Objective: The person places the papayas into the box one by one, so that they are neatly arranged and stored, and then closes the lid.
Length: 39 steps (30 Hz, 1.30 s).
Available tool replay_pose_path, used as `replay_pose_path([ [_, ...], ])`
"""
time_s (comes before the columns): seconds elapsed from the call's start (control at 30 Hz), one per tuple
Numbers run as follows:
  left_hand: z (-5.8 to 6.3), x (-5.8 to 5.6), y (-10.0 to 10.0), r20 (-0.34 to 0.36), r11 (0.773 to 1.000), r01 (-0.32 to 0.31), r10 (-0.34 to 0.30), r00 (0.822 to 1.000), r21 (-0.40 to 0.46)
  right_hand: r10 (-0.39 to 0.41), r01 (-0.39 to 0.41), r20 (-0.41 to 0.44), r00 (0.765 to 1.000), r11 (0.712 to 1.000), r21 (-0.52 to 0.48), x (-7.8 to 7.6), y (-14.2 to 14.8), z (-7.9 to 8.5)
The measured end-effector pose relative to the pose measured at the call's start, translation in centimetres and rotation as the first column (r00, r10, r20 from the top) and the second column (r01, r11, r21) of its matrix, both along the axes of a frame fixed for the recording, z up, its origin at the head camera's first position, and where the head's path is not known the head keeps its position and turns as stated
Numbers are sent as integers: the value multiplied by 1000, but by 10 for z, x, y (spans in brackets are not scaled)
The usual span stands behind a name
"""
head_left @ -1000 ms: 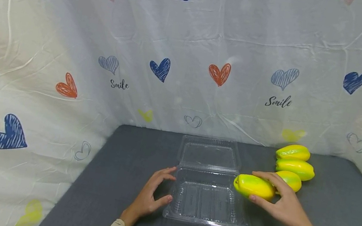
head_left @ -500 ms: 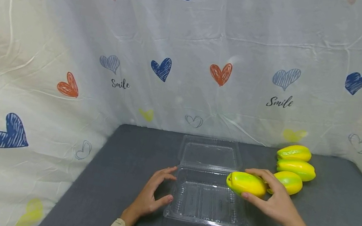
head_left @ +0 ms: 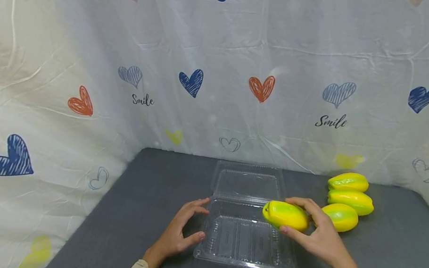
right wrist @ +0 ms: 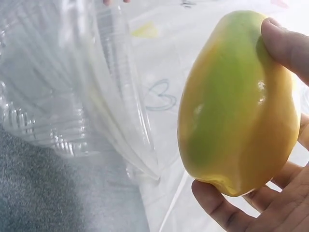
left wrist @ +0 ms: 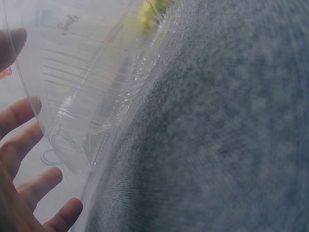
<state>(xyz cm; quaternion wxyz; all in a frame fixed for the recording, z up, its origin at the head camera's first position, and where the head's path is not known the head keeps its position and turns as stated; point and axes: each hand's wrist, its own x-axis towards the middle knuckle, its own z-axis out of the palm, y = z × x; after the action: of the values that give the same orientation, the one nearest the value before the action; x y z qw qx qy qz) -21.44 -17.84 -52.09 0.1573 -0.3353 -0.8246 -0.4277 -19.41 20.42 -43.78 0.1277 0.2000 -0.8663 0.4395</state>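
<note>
Your left hand [head_left: 176, 233] sits at the left rim of the clear box [head_left: 243, 263], thumb and fingers spread apart; whether they touch it you cannot tell. Your right hand [head_left: 323, 238] is clamped on a yellow-green fruit [head_left: 285, 215], held above the box's right rear part. The fruit's long axis runs sideways, its dark-spotted end pointing left across the box. Behind the box's base lies its open lid [head_left: 248, 184]; right of the box, three other fruits [head_left: 351, 201] lie in a row.
</note>
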Motion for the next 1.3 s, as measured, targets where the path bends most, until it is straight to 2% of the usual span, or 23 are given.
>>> replay_pose_path([
  [1.3,-1,0,0,2,1000,-10,10,1000,-10,30,-30,-5,1000,1000,-8,-6,-26,0],
])
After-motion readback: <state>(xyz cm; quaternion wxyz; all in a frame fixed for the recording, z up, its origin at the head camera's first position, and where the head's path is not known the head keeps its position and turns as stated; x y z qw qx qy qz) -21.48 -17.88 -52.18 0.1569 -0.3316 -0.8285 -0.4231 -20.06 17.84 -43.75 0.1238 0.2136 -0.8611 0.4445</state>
